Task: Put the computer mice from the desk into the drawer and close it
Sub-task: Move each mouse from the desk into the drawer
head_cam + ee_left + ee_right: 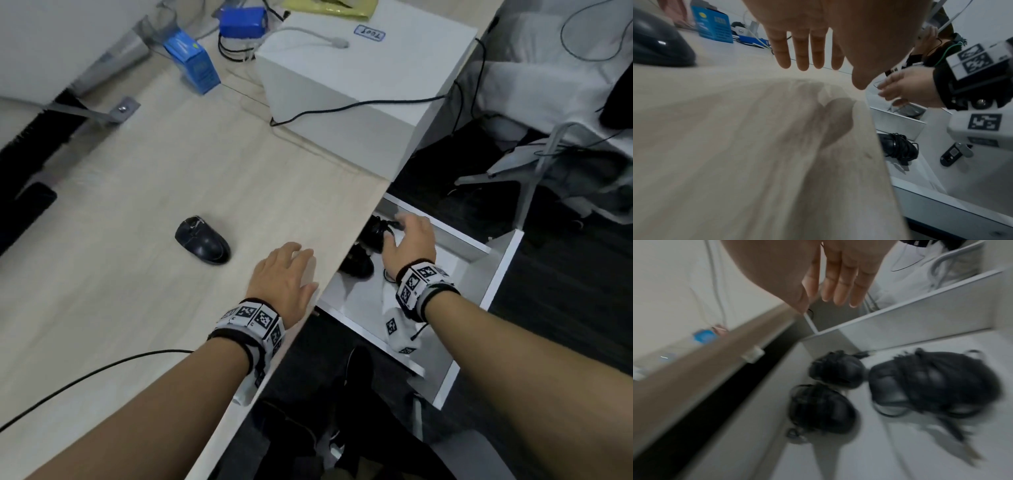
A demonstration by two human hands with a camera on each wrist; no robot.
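One black mouse (202, 240) lies on the pale wooden desk (137, 205); in the left wrist view that mouse (657, 43) sits at the far left. My left hand (301, 270) hovers over the desk edge to the mouse's right, fingers straight and empty (828, 71). The white drawer (496, 274) stands pulled out under the desk. Three black mice with cords wound round them lie in it (836, 368) (822, 408) (931, 382). My right hand (407, 236) is above them with straight fingers, holding nothing (822, 303).
A white box (359, 78) with a black cable across it stands at the desk's back right. A blue carton (191, 61) and a blue pack (243, 22) lie behind. A black cable (85, 377) crosses the near desk. A chair base (534, 164) stands beyond the drawer.
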